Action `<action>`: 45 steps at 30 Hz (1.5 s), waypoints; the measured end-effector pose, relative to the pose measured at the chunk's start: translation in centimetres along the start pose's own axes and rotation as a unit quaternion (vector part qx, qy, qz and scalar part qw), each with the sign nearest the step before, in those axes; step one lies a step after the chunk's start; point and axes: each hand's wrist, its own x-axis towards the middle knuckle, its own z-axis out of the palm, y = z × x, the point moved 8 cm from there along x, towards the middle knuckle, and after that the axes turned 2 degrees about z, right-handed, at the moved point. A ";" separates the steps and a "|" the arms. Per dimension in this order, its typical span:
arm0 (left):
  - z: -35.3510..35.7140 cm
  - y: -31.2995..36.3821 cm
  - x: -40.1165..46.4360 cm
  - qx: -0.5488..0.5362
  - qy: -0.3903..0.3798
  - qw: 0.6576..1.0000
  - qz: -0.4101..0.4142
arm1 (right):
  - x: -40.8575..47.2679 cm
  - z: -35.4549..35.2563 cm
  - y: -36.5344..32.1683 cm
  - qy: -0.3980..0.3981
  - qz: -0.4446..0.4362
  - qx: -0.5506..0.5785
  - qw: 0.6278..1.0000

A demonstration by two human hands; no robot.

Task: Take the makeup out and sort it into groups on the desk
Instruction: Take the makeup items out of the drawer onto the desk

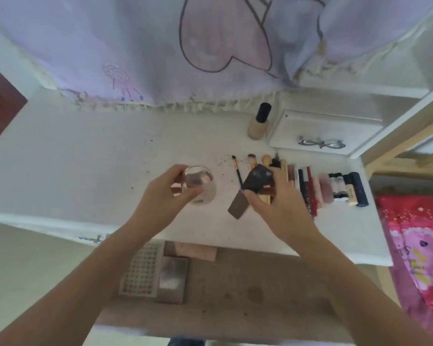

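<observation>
The left hand [169, 193] curls its fingers around a clear round container [199, 187] held just above the white table [90, 156]; something pinkish shows inside, too blurred to name. The right hand [279, 203] grips a dark flat compact [256, 181], with a brown flat piece [238, 204] angled just below its thumb. The two hands are apart. Beyond the right hand's fingers lie makeup brushes [265, 161], and one thin dark brush [237, 171] lies between the hands. To the right hand's far side, lipsticks and tubes [335, 189] lie side by side in a row; their count is unclear. Beyond the right hand stands one beige bottle [258, 124] with a black cap. Below the wrists, an open drawer [248, 295] holds a pale grid palette [141, 273] and a mirrored palette [173, 278].
</observation>
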 end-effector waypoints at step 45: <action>9.0 -19.4 -11.7 0.477 -0.177 0.860 -0.037 | -5.4 22.5 12.3 -0.183 -0.035 -0.374 0.909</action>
